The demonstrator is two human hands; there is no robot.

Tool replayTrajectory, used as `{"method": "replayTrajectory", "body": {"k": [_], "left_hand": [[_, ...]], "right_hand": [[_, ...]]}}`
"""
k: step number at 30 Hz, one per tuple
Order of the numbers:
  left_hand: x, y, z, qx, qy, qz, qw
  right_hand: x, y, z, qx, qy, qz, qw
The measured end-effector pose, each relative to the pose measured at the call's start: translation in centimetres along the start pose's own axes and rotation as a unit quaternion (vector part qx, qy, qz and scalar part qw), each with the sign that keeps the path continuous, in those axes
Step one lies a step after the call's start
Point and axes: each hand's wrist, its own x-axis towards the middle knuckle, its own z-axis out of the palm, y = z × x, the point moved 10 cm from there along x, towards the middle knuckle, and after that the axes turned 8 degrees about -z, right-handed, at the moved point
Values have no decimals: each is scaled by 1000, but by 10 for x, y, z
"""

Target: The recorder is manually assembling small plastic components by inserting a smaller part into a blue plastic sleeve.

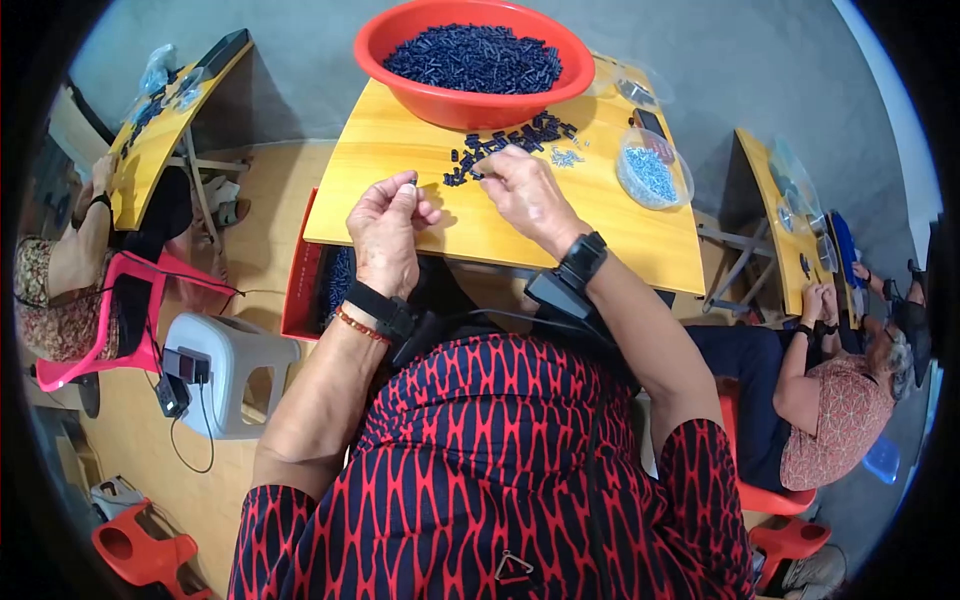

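left hand (385, 222): pinching dark piece (413, 182) | right hand (528, 190): curled at dark pile (530, 135), hold unclear

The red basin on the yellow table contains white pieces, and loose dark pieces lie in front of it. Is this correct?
Not quite: the head view shows dark pieces, not white, in the red basin on the yellow table; loose dark pieces do lie in front of it.

Grey stool (240, 365) beside a pink chair (104, 335)
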Motion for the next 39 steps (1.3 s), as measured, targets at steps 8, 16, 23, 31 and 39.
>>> {"method": "replayTrajectory", "body": {"k": [8,16,23,31,39], "left_hand": [[2,4,-9,-13,35,-23,999],[7,1,-8,-2,7,-9,1000],[6,3,-6,-1,-3,-4,1000],[7,1,-11,-48,10,-13,999],[5,0,-12,-43,27,-24,998]], "right_hand": [[-2,-5,10,-77,-36,-31,996],[-8,18,-11,-109,-5,-16,994],[-3,23,-23,-9,34,36,999],[16,-6,7,-91,-21,-60,994],[15,-5,18,-137,-82,-27,987]]}}
